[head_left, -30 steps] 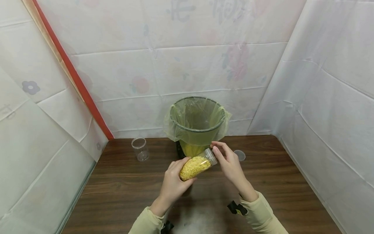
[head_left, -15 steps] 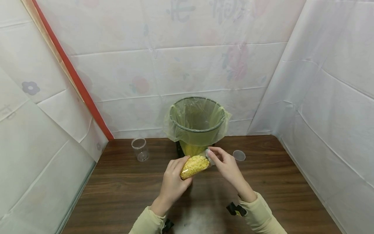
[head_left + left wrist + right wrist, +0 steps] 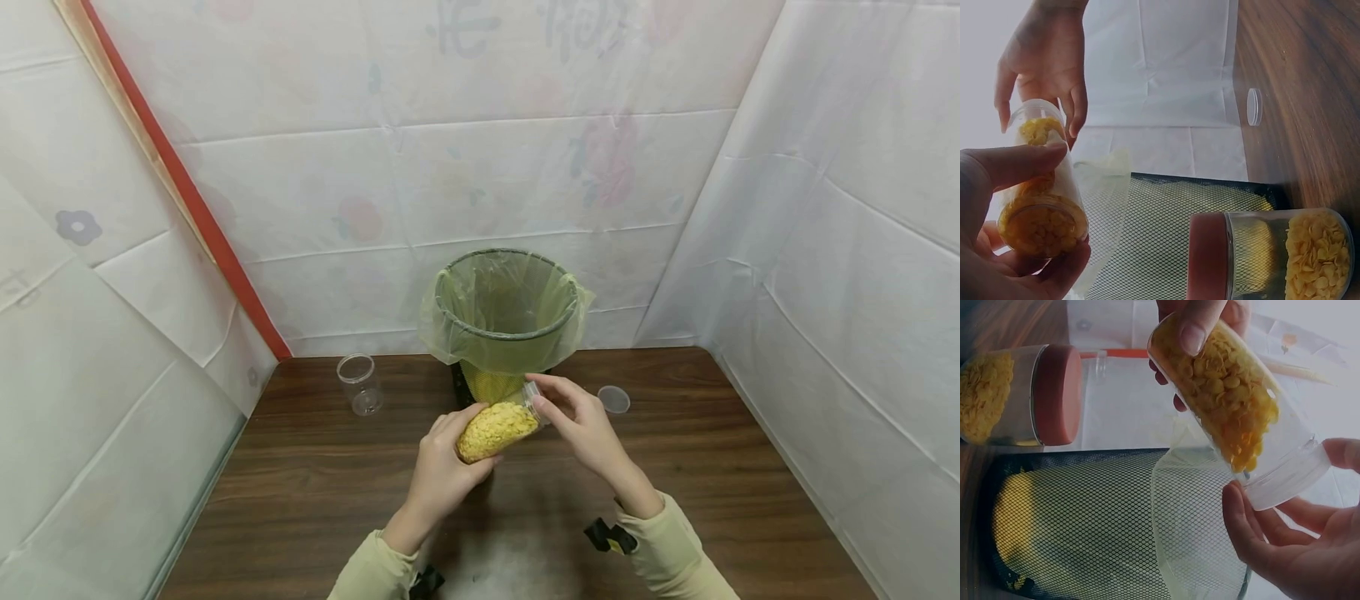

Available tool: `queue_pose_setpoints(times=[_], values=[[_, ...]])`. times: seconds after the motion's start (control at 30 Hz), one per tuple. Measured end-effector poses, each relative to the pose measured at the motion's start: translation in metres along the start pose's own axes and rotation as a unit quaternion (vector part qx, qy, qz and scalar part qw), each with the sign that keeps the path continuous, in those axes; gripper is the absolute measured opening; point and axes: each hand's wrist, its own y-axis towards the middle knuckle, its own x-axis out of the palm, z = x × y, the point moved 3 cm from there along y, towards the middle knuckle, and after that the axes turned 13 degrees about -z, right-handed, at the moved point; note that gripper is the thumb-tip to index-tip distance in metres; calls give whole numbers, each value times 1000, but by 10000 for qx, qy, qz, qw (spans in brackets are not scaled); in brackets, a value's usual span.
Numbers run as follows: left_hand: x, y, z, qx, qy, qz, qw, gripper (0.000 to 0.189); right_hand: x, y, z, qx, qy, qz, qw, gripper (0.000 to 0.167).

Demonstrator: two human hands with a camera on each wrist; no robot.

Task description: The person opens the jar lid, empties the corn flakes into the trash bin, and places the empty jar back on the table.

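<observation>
My left hand [image 3: 437,467] grips the body of a clear jar [image 3: 495,432] of yellow flakes, tilted with its capped end up and to the right. Thumb and fingers of my right hand [image 3: 588,429] pinch the clear lid [image 3: 1288,478] at that end. In the right wrist view the flakes slope inside, leaving a gap below the lid. Below the held jar, a second jar of flakes [image 3: 1316,253] with a dull red lid [image 3: 1058,394] stands upright; the hands and held jar mostly hide it in the head view.
Behind the hands stands a black mesh bin [image 3: 1085,519] with a pale yellow bag [image 3: 510,354] folded over its rim. An uncapped clear jar [image 3: 360,387] stands at the left; a clear round lid [image 3: 614,398] lies at the right. White sheets [image 3: 480,183] enclose the wooden table [image 3: 315,492].
My right fingers, spread by the lid a second ago, moved left and closed on it. The left hand still holds the jar, which shifted slightly left.
</observation>
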Motion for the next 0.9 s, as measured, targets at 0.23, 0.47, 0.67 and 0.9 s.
queue_pose_setpoints(times=[0.23,0.47,0.67,0.9], values=[[0,0,0,-207,-247,-134,9994,73,-2,-4,-20,-291,-1,-152,9995,32],[1,0,0,-223,-303,-192,9991,70,-3,-4,-19,-628,71,-290,9976,33],[2,0,-2,-236,-335,-218,9989,70,-4,-4,-21,-799,0,-337,9962,33],[1,-1,-4,-347,-454,-267,9980,71,-4,-4,-20,-1063,13,-452,9933,34]])
